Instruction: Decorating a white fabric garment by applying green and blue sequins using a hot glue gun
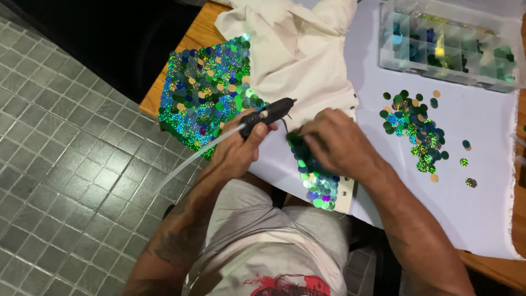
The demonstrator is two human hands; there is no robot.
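Left hand closed around black glue gun, nozzle aimed right. Right hand curled, fingertips pressing sequined strip at table edge. Beyond: cream cloth, loose sequin pile, clear compartment box.

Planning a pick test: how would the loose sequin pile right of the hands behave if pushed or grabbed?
The loose sequins look like thin flat discs, so probably very light and apt to scatter when pushed. Glossy faces suggest they slide easily on the white sheet. Lying flat, a few strays apart from the pile, they would likely be hard to pinch singly.
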